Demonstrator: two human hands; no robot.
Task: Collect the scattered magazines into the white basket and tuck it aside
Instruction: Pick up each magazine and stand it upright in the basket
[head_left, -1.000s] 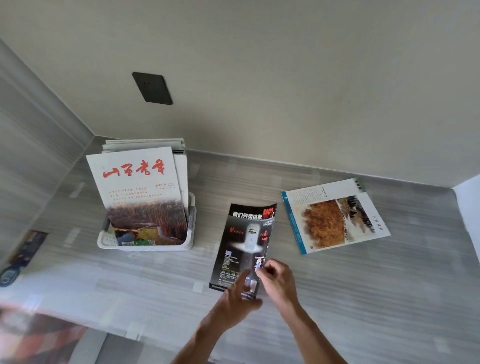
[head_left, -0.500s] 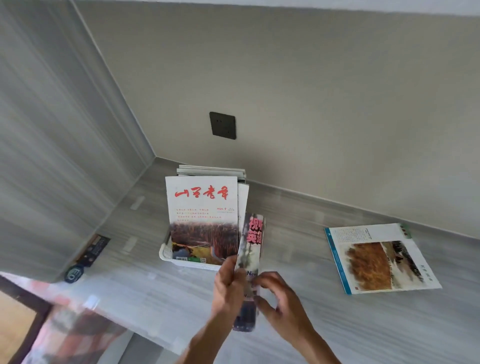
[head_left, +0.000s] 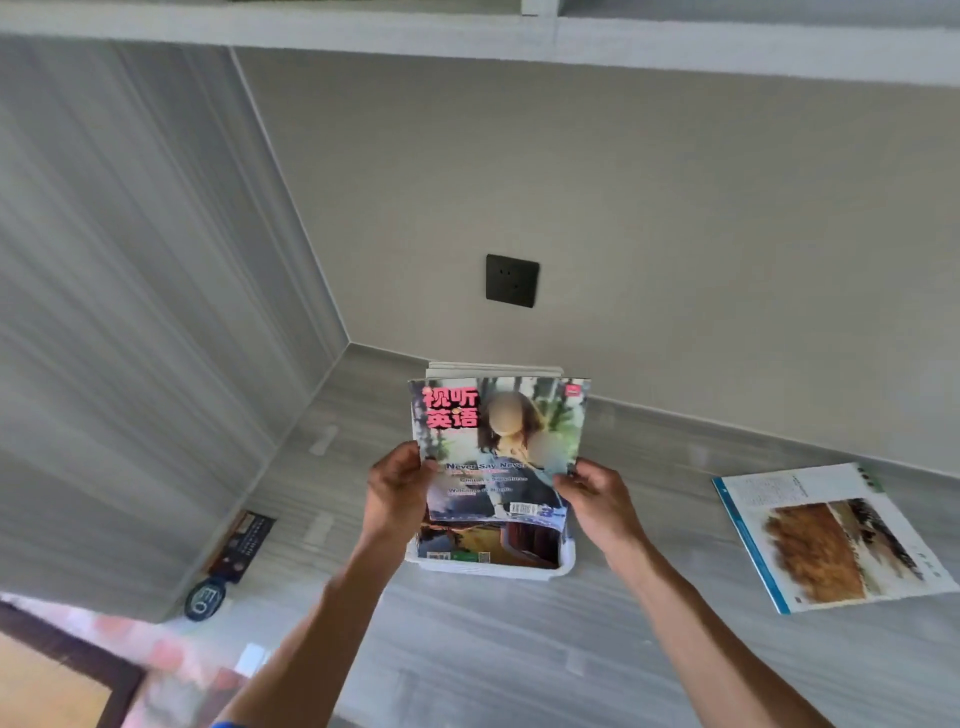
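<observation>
Over the white basket (head_left: 491, 568), a magazine with pink letters (head_left: 498, 447) is held up straight, cover facing the person. Half a second ago it was turned on its edge, so only a thin strip showed; now the whole front shows. It has also moved up and back, from in front of the basket to right above it. Its bottom edge is low at the basket's top, in front of the other magazines (head_left: 488, 545) standing inside.

Both hands hold it. The left hand (head_left: 397, 491) grips the left edge, with fingers curled round it. The right hand (head_left: 597, 493) pinches the right edge between thumb and fingers. Before, both hands were close together near the bottom of it; now they are apart, one on each side.

The basket sits on the grey counter (head_left: 519, 665), near the back wall. One more magazine with a brown picture (head_left: 826, 540) lies flat, well off to the right, just as it did before. A black wall socket (head_left: 512, 280) is on the wall above the basket. A dark tag (head_left: 228, 561) lies by the left wall.
</observation>
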